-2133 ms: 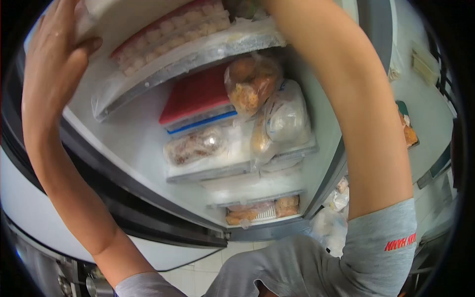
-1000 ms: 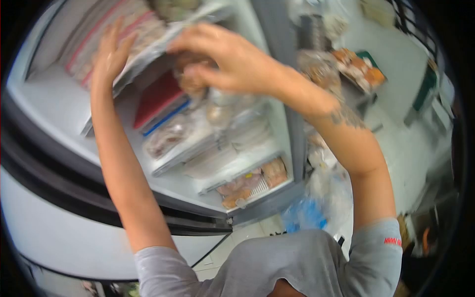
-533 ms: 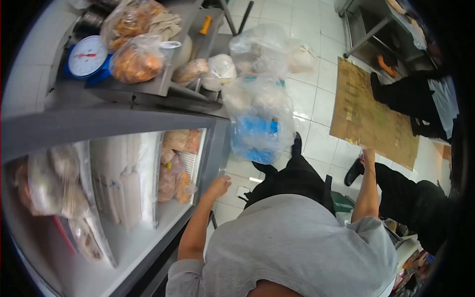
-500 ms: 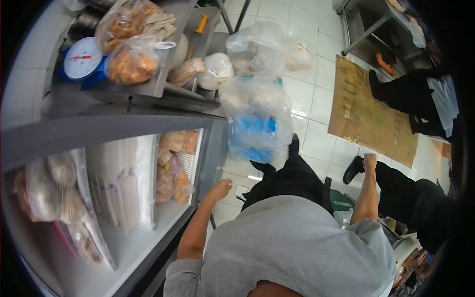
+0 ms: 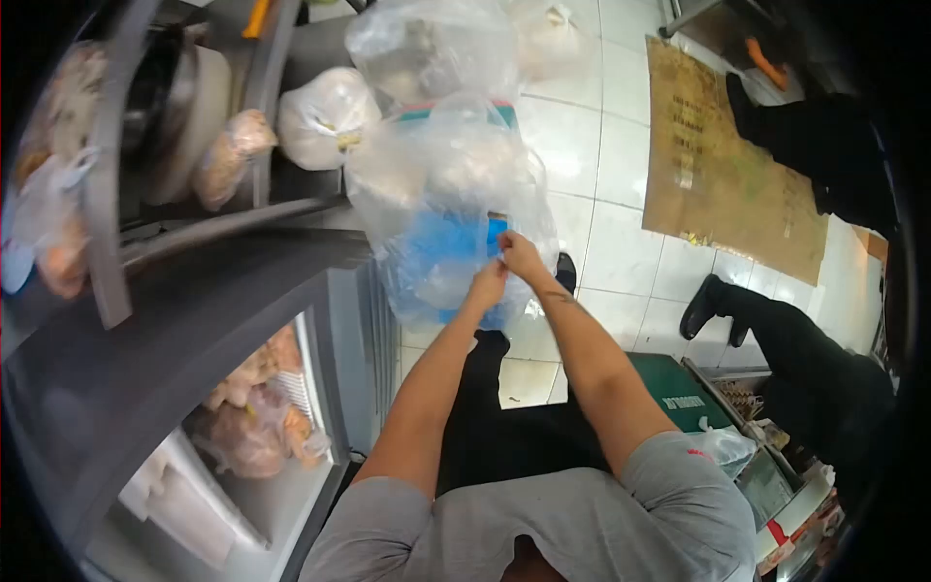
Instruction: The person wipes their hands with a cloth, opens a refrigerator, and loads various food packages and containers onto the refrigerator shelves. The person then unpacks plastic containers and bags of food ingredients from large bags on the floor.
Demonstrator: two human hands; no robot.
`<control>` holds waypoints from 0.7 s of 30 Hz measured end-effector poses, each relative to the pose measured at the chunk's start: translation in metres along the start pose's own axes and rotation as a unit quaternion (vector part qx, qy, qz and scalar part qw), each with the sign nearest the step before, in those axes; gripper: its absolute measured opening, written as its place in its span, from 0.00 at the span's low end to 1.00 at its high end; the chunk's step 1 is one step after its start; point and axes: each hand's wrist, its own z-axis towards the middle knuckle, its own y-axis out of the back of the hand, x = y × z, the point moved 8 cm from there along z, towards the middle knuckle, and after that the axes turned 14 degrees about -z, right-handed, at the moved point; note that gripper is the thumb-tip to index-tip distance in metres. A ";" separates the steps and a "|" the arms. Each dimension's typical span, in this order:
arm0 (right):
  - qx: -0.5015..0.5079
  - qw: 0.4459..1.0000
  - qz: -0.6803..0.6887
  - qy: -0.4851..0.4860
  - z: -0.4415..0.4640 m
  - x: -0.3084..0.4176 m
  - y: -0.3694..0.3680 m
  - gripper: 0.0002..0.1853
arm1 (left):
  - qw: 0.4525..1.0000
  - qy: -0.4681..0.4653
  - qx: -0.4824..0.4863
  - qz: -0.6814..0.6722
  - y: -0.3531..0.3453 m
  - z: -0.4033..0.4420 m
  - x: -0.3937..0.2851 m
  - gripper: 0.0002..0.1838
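A large clear plastic bag [image 5: 388,247] stands on the floor before me, with blue material showing through it and pale contents higher up. My left hand [image 5: 488,282] is closed at the bag's near right side, its fingers pinching the plastic. Close against it, my right hand [image 5: 521,256] also has its fingers pressed together on the bag. The exact bit of film between the fingertips is too small to make out. Behind this bag sits another clear bag [image 5: 432,48], and a knotted white bag [image 5: 330,116] is to its left.
At left an open chest freezer [image 5: 339,388] holds bagged meat [image 5: 257,427]. A metal shelf [image 5: 233,233] with bagged food stands beyond it. Flattened cardboard [image 5: 727,175] lies on the tiles. Another person's legs [image 5: 786,330] are at right, near a green box [image 5: 664,388].
Both hands, apart at my sides before, have come together at the clear bag and closed on it. My view has shifted nearer the bags, and less of the freezer's inside shows.
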 end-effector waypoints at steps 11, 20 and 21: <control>0.224 0.886 -0.400 0.060 -0.058 -0.095 -0.099 0.32 | 0.951 -0.050 -0.166 0.257 0.101 0.114 0.009 0.15; 0.161 0.923 -0.347 0.040 -0.052 -0.123 -0.102 0.27 | 0.812 0.006 0.116 0.572 -0.005 0.152 0.012 0.26; 0.139 0.926 -0.346 0.055 -0.055 -0.122 -0.099 0.25 | 0.807 0.010 0.139 0.573 -0.006 0.152 0.012 0.26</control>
